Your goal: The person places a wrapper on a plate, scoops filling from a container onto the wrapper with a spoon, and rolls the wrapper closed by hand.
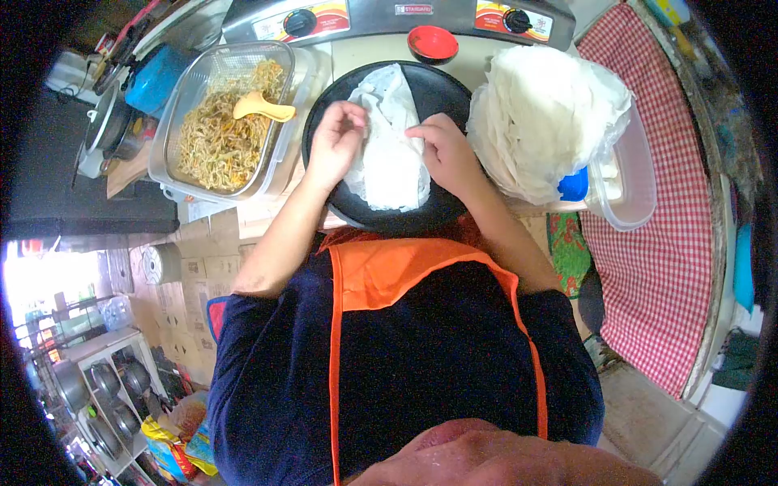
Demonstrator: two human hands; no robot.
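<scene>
A thin white wrapper (395, 166), partly folded, lies on a round black plate (444, 87) in front of me. My left hand (339, 139) is at the wrapper's left edge, fingers curled, with the fingertips against it. My right hand (443, 148) pinches the wrapper's right side between thumb and index finger. To the right is a big stack of thin white wrappers (547, 117) in clear plastic. On the left, a clear container (162, 166) holds a shredded vegetable filling (215, 142) with a yellow spoon (263, 107) on top.
Beyond the plate sit a small red bowl (433, 44) and a stove (413, 20) with two knobs. A clear plastic tub (640, 182) and a blue object (574, 185) are beside the wrapper stack. A red checkered cloth (648, 219) hangs at the right.
</scene>
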